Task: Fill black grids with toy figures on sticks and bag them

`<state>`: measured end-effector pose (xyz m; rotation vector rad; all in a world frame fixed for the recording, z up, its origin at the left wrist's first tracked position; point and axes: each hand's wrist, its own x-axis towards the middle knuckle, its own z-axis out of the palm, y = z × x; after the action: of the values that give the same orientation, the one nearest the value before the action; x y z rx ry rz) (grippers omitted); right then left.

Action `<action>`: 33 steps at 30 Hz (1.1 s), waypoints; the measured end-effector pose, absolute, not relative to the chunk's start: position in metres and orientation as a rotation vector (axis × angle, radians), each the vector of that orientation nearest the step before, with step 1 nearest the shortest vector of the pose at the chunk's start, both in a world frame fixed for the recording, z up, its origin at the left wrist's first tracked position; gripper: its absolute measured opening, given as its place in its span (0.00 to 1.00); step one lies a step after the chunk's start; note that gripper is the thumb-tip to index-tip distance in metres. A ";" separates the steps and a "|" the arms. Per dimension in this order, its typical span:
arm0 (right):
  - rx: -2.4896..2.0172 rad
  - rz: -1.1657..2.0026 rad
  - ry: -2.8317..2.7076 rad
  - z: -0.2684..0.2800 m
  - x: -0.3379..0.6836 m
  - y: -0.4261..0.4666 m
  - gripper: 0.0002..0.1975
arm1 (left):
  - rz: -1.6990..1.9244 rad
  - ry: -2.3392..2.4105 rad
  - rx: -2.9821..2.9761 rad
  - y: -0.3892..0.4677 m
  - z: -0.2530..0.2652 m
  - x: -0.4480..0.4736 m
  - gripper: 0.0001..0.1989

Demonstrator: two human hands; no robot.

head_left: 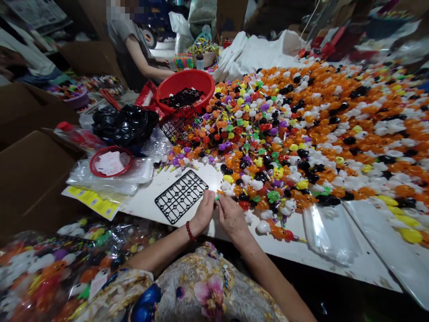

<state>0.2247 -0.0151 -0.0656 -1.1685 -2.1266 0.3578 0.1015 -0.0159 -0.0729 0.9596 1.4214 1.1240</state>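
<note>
Flowered clothing (201, 284) sits closest; beyond it, left hand (203, 212) and right hand (232, 217) pinch a small green piece (217, 197) at the worktop (212, 172). Light, steady pressure should serve best.

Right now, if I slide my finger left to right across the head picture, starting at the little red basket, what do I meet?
Red basket with papers, black plastic grid, left hand, small green piece, right hand, clear bags by the table's near edge.
</note>
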 end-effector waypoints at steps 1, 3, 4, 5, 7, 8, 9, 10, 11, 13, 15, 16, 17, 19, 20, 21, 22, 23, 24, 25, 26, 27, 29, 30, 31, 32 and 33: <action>-1.169 0.392 -2.146 -0.064 0.225 -0.013 0.14 | 1.158 1.462 1.001 -0.015 -0.070 0.099 0.09; -1.173 0.461 -2.160 -0.061 0.227 -0.008 0.13 | 1.188 1.510 1.050 -0.013 -0.064 0.094 0.09; -1.176 0.481 -2.158 -0.060 0.228 -0.006 0.13 | 1.166 1.512 1.052 -0.012 -0.061 0.091 0.11; -1.177 0.487 -2.156 -0.059 0.230 -0.005 0.13 | 1.128 1.504 1.043 -0.010 -0.058 0.089 0.12; -1.178 0.471 -2.162 -0.058 0.232 -0.004 0.14 | 1.044 1.490 1.028 -0.009 -0.054 0.085 0.14; -1.178 0.462 -2.168 -0.058 0.233 -0.004 0.14 | 1.019 1.494 1.037 -0.010 -0.053 0.084 0.14; -1.178 0.459 -2.172 -0.059 0.233 -0.005 0.14 | 1.005 1.505 1.058 -0.010 -0.053 0.084 0.13; -1.180 0.460 -2.175 -0.059 0.233 -0.006 0.14 | 0.998 1.520 1.090 -0.011 -0.053 0.084 0.13; -1.184 0.456 -2.177 -0.060 0.233 -0.008 0.14 | 0.993 1.535 1.128 -0.013 -0.054 0.085 0.13; -1.194 0.458 -2.191 -0.063 0.231 -0.011 0.13 | 0.977 1.554 1.194 -0.016 -0.058 0.086 0.12; -1.200 0.469 -2.212 -0.067 0.228 -0.014 0.13 | 0.937 1.562 1.212 -0.019 -0.063 0.088 0.11; -1.198 0.481 -2.222 -0.068 0.226 -0.014 0.13 | 0.912 1.558 1.208 -0.020 -0.065 0.088 0.11; -1.187 0.497 -2.228 -0.069 0.225 -0.013 0.13 | 0.888 1.543 1.201 -0.020 -0.067 0.088 0.11; -1.160 0.504 -2.210 -0.068 0.227 -0.007 0.14 | 0.868 1.479 1.195 -0.017 -0.067 0.084 0.12; -1.160 0.489 -2.183 -0.066 0.230 -0.001 0.14 | 0.882 1.454 1.202 -0.012 -0.065 0.081 0.13; -1.174 0.457 -2.144 -0.062 0.236 0.006 0.15 | 0.913 1.451 1.212 -0.005 -0.063 0.076 0.14; -1.204 0.404 -2.098 -0.057 0.243 0.014 0.16 | 0.955 1.471 1.221 0.003 -0.060 0.069 0.15; -1.252 0.320 -2.047 -0.050 0.251 0.023 0.17 | 1.003 1.514 1.225 0.014 -0.057 0.060 0.14; -1.311 0.207 -1.997 -0.043 0.260 0.032 0.18 | 1.052 1.582 1.226 0.027 -0.054 0.050 0.13; -1.374 0.076 -1.949 -0.037 0.267 0.040 0.18 | 1.096 1.658 1.225 0.040 -0.053 0.038 0.11; -1.429 -0.059 -1.905 -0.031 0.272 0.049 0.18 | 1.138 1.741 1.232 0.055 -0.052 0.027 0.10; -1.466 -0.169 -1.879 -0.026 0.273 0.056 0.19 | 1.171 1.863 1.266 0.069 -0.053 0.016 0.09; -1.466 -0.225 -1.941 -0.024 0.261 0.069 0.18 | 1.179 2.009 1.373 0.095 -0.056 -0.003 0.11; -1.441 -0.156 -2.039 -0.026 0.247 0.073 0.18 | 1.155 2.044 1.432 0.106 -0.058 -0.009 0.12; -1.392 -0.048 -2.160 -0.030 0.229 0.078 0.17 | 1.123 2.047 1.485 0.117 -0.060 -0.014 0.12; -1.363 0.080 -2.285 -0.035 0.208 0.082 0.16 | 1.094 2.037 1.533 0.126 -0.061 -0.017 0.12; -1.345 0.201 -2.407 -0.041 0.185 0.086 0.16 | 1.074 2.018 1.586 0.133 -0.062 -0.019 0.10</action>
<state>0.1852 0.0859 -0.0411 -1.3452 -2.4075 0.2009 -0.0188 0.1335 -0.0623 1.5859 2.0182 1.0742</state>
